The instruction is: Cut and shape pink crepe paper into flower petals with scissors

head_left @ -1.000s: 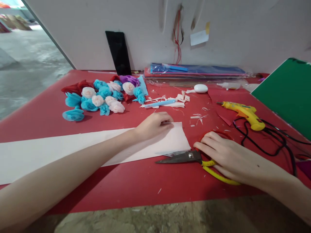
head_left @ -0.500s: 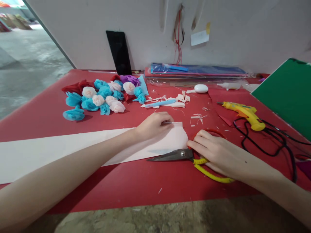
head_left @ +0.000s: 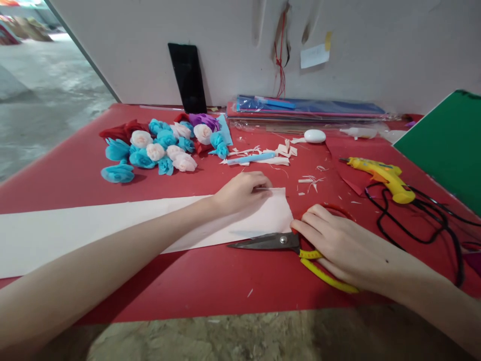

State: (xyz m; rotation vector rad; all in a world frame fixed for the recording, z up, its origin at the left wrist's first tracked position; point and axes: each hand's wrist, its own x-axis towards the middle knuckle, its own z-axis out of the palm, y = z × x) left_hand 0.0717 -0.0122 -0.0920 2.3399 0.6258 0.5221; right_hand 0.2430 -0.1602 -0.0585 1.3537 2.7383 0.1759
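A long strip of pale pink paper [head_left: 112, 210] lies across the table from the left. My left hand [head_left: 243, 192] rests on it near its right end, fingers curled in at the far edge and closed on the paper. Closed round the handles of a pair of scissors [head_left: 268, 241] is my right hand [head_left: 334, 240]. One dark blade lies along the paper's near edge, pointing left; a faint blade shape shows through the paper just above it. Yellow wrapping covers the lower handle, and a red loop shows behind the hand.
Several crepe-paper flowers [head_left: 150, 150] are heaped at the back left. Behind the hands lie paper scraps [head_left: 283, 150], a blue stick [head_left: 251, 159] and a white oval object [head_left: 314, 136]. A yellow glue gun [head_left: 383, 175] with black cord and a green board [head_left: 447, 150] are at right.
The view has shifted slightly. The right hand has tipped the scissors' lower yellow handle a little downward; the left hand keeps its place on the paper.
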